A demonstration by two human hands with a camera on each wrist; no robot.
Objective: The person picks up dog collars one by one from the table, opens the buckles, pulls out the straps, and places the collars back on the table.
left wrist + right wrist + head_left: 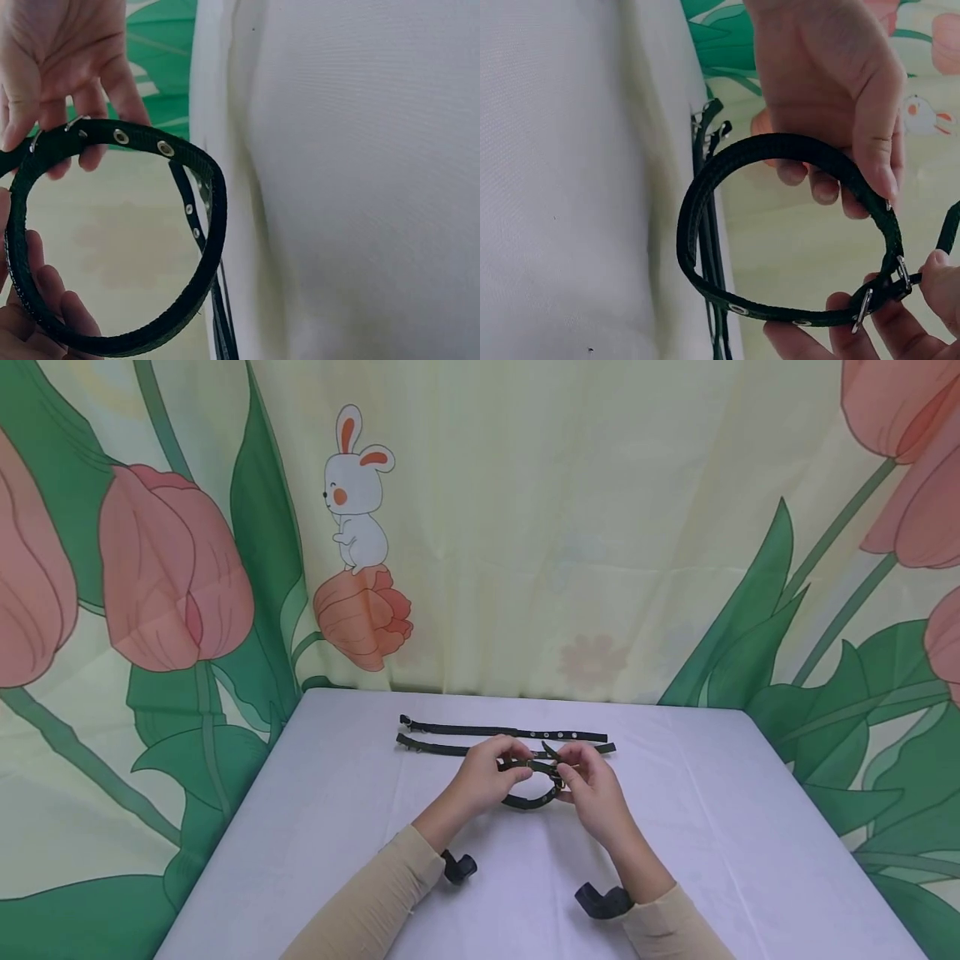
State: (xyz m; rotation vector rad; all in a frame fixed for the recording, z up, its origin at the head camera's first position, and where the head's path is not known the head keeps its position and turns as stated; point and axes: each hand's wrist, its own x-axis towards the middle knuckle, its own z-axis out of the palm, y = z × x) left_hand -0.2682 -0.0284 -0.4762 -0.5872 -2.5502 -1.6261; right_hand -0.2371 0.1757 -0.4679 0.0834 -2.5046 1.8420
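Both hands hold a dark collar (pixel 528 804) bent into a closed loop, raised in front of me. My left hand (pixel 487 774) pinches the band on the loop's left side between thumb and fingers. On the other side my right hand (pixel 597 793) grips the collar by its buckle end, thumb on the strap tail. In the right wrist view the tail passes through a metal buckle (pixel 904 274), with a metal ring (pixel 862 311) beside it. Silver eyelets (pixel 166 148) line the band in the left wrist view.
Two similar dark straps lie side by side on the white table (pixel 315 827), a farther strap (pixel 480 730) and a nearer strap (pixel 435 747) partly behind my hands. A curtain (pixel 525 527) printed with tulips and a rabbit hangs behind the table's far edge.
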